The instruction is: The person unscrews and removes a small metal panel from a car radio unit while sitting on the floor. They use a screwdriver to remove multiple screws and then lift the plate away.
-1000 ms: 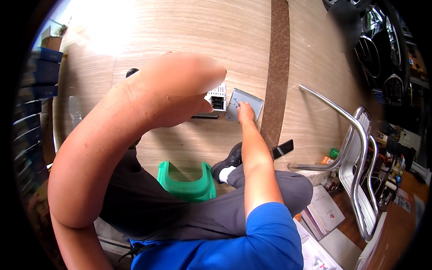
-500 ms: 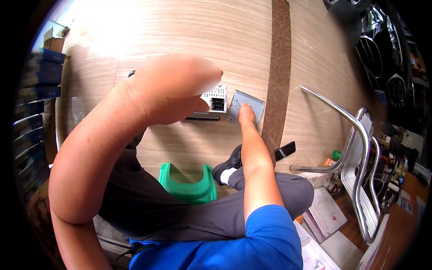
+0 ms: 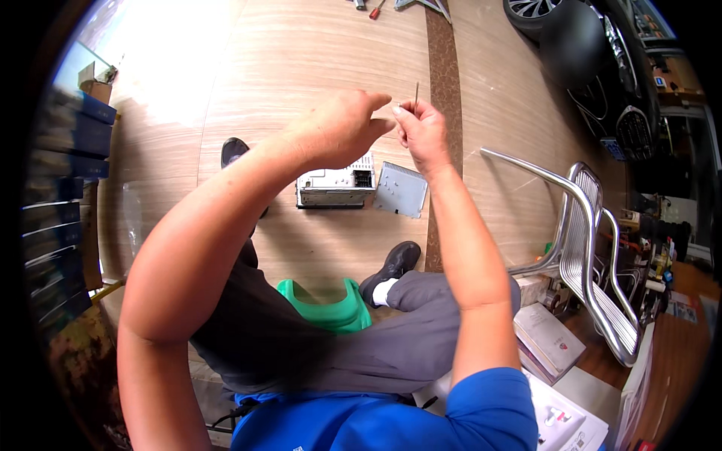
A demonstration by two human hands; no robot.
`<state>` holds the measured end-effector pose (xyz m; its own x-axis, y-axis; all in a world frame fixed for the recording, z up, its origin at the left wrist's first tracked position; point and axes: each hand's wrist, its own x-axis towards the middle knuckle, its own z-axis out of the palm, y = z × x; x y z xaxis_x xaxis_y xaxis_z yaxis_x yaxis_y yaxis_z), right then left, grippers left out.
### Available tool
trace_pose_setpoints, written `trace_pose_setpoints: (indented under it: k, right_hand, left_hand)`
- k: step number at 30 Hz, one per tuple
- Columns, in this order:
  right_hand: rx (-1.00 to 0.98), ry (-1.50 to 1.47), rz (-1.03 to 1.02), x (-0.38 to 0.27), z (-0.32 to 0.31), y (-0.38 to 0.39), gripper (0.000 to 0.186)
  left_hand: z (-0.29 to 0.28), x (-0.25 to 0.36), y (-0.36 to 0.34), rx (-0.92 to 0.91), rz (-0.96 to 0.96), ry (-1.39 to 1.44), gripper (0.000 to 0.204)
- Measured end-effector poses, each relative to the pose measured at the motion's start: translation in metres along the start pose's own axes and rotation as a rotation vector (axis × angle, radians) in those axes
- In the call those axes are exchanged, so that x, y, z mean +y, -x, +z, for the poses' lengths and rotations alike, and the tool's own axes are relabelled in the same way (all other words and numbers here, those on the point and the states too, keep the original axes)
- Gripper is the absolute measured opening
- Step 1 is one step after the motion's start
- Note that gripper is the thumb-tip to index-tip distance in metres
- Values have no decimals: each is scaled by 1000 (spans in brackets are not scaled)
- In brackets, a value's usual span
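My right hand (image 3: 426,137) is raised above the floor and pinches a thin metal rod (image 3: 417,93) that points away from me. Most of the rod is hidden in the fingers. Close beside it, my left hand (image 3: 342,126) has its index finger and thumb apart, and nothing shows between them. A tiny shiny bit sits at the right thumb tip, too small to make out. Below the hands lies a silver metal car stereo unit (image 3: 331,180) with a black socket in its top right part. To its right, a grey metal cover plate (image 3: 401,189) lies flat on the floor.
A green plastic stool (image 3: 331,316) stands in front of me, near my black shoe (image 3: 398,263). A red-handled tool (image 3: 374,13) lies at the far edge. On the right are a metal-framed chair (image 3: 587,225) and a car (image 3: 594,90); stacked blue boxes (image 3: 75,150) line the left.
My right hand has lifted off the cover plate and now holds the thin rod up beside my left hand. My left hand has shifted right. The view has tilted farther forward.
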<state>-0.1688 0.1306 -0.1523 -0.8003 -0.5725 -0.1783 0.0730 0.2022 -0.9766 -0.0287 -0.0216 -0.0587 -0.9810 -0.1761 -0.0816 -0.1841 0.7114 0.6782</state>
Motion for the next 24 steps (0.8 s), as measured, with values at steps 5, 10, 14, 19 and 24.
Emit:
trace_pose_setpoints:
  k: [5,10,14,19,24]
  right_hand:
    - [-106,-74,-94,-81,1,46,4]
    - [-132,-84,-151,-80,5,64,5]
    - [-108,-6,-316,-57,7,60,6]
    - [-107,213,-418,-58,1,49,8]
    - [-151,179,-338,-50,1,51,10]
  left_hand:
    - [-2,17,4,-62,-111,902,39]
    - [5,9,1,-100,-168,958,34]
    - [11,2,-12,-178,-246,932,36]
    - [0,-2,-21,-279,-317,802,35]
    - [10,-12,-21,-249,-238,654,31]
